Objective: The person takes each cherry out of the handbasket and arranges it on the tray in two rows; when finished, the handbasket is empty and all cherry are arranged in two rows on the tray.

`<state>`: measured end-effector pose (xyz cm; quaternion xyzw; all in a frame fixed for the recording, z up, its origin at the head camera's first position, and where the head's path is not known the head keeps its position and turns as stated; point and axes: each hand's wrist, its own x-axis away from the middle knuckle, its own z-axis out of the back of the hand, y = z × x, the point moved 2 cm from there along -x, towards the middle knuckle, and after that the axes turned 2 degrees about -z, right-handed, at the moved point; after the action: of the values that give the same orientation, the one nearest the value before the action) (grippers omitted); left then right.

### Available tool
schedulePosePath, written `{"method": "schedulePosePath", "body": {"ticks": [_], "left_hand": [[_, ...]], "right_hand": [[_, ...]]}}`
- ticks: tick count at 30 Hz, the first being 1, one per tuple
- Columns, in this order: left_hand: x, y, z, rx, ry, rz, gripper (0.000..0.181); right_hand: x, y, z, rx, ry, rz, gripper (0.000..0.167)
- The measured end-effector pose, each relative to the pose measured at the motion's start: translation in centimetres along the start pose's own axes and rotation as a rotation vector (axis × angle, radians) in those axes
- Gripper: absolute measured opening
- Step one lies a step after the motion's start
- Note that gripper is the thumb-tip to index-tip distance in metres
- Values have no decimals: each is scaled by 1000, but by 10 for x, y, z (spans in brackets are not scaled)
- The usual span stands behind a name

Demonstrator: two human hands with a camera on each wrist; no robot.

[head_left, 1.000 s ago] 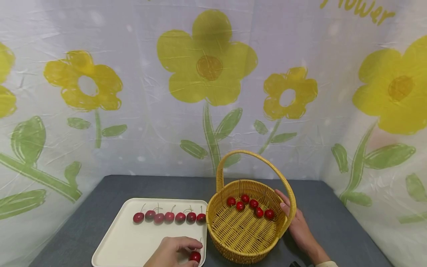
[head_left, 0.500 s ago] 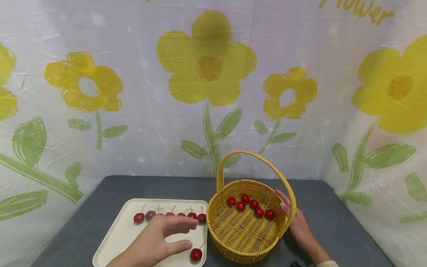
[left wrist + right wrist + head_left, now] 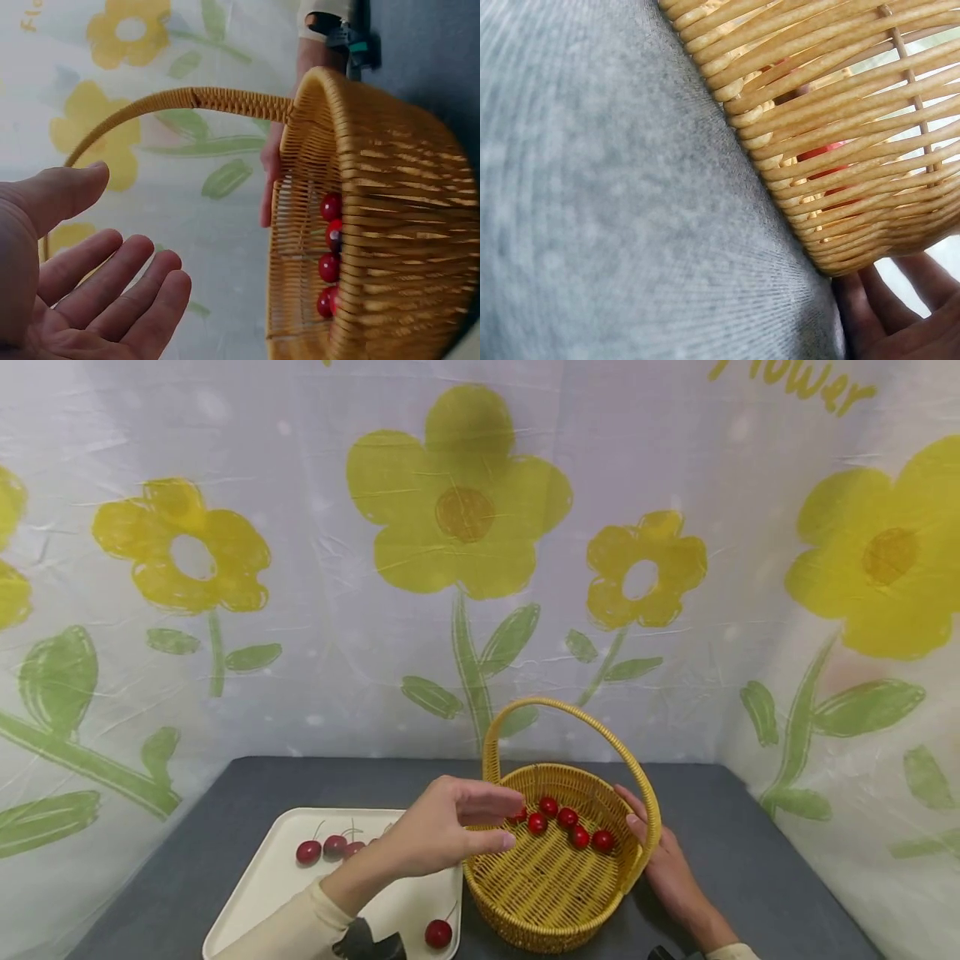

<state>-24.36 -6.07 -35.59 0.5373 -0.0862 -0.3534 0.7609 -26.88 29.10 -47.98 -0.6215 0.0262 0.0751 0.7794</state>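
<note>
"While the left hand (image 3: 442, 828) hovers by the wicker basket (image 3: 540, 893), is it spread?"

"Yes, thumb apart from fingers. The right hand (image 3: 672, 874) touches the basket's right side; whether it grips, I can't tell."

"And the cherries (image 3: 578, 837)?"

"Some inside, others on the white tray (image 3: 420, 893)."

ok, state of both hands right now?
Left hand: open, holding nothing.
Right hand: holding the basket at its right side.
</note>
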Motion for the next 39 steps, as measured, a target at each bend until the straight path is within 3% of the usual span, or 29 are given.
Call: {"method": "schedulePosePath", "body": {"ticks": [9, 16, 20, 24, 29, 35, 39], "left_hand": [[-75, 6, -18, -79, -96, 30, 41], [-121, -8, -43, -237, -161, 37, 40], [-139, -17, -55, -350, -227, 49, 37], [-150, -27, -67, -510, -330, 43, 35], [-152, -38, -80, -717, -448, -3, 36], [-148, -47, -93, -863, -466, -18, 23], [-145, -52, -94, -856, -468, -18, 15]], "right_hand": [[0, 2, 2, 11, 0, 16, 55], [-1, 5, 5, 21, -12, 20, 55], [-1, 4, 4, 30, -7, 28, 53], [0, 3, 3, 43, -13, 35, 51], [0, 3, 3, 52, 4, 28, 51], [-1, 2, 3, 33, 8, 26, 53], [-1, 2, 3, 27, -7, 17, 52]]}}
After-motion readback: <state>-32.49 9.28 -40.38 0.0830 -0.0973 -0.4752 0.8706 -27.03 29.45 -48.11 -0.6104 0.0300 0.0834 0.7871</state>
